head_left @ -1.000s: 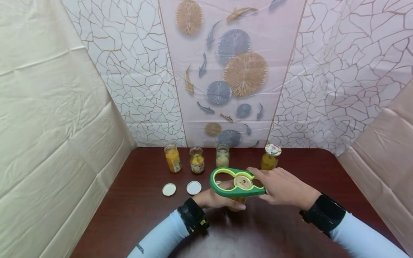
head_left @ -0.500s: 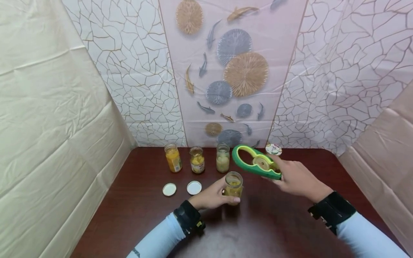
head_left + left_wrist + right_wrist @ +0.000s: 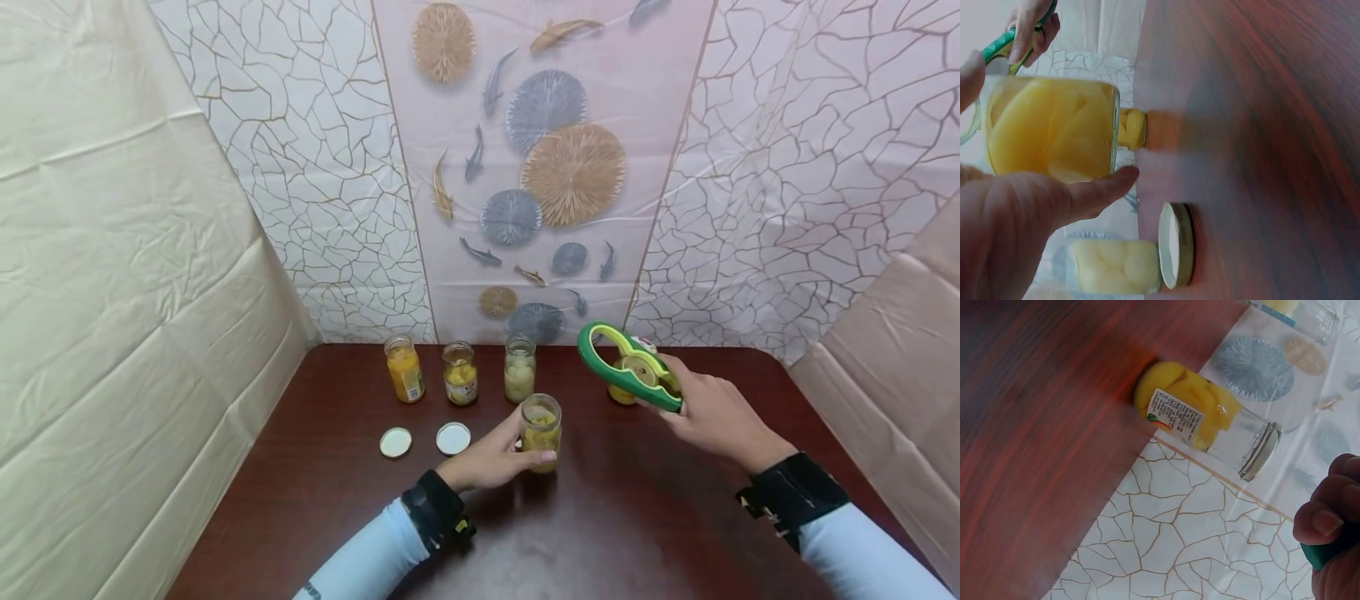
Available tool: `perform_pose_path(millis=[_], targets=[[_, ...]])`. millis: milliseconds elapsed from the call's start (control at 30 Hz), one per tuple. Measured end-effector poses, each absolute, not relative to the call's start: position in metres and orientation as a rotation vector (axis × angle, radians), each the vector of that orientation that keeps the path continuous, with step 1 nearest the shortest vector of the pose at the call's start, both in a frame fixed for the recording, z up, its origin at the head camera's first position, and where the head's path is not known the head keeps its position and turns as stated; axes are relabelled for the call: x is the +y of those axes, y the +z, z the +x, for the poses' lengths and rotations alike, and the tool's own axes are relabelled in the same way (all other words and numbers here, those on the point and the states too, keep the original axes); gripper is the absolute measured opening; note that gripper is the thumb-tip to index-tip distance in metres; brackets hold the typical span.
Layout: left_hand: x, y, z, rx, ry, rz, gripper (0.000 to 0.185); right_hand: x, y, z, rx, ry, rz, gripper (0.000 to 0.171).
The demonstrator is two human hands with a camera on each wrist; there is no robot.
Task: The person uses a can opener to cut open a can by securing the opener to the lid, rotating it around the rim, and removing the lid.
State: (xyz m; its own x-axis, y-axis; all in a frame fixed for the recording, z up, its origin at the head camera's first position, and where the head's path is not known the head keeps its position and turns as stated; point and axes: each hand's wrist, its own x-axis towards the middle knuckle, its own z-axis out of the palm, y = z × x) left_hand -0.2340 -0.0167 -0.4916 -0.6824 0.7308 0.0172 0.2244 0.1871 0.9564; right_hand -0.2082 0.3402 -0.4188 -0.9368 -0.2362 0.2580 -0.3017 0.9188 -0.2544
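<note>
My left hand [image 3: 487, 457] grips an uncapped glass jar [image 3: 542, 437] of yellow fruit pieces, fingers and thumb around its sides. In the left wrist view the jar [image 3: 1054, 128] stands upright, its base showing above the dark table. To the right, my right hand [image 3: 716, 412] holds a green jar opener [image 3: 628, 387] by its handle end, raised off the table. A gold lid [image 3: 640, 370] sits in the opener's inner ring. Behind the opener, partly hidden, stands a capped jar [image 3: 622, 396] of yellow fruit; the right wrist view shows its label and lid [image 3: 1261, 452].
Along the back of the dark red table [image 3: 300, 508] stand three uncapped jars: orange [image 3: 405, 372], yellow chunks [image 3: 460, 375] and pale fruit [image 3: 519, 371]. Two lids, one at left [image 3: 395, 442] and one beside it [image 3: 453, 438], lie before them. A third lid [image 3: 1175, 247] lies by my left hand.
The opener has lifted off the left hand's jar with the gold lid in it, baring the jar mouth. My right hand has moved right and away, toward the capped jar.
</note>
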Motion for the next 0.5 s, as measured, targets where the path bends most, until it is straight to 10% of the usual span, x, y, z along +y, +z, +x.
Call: perform_pose_path(millis=[500], targets=[[0.038, -0.488, -0.26, 2.291, 1.521, 0.67, 0.057, 0.338, -0.419, -0.197, -2.784, 0.427, 0.436, 0.078]])
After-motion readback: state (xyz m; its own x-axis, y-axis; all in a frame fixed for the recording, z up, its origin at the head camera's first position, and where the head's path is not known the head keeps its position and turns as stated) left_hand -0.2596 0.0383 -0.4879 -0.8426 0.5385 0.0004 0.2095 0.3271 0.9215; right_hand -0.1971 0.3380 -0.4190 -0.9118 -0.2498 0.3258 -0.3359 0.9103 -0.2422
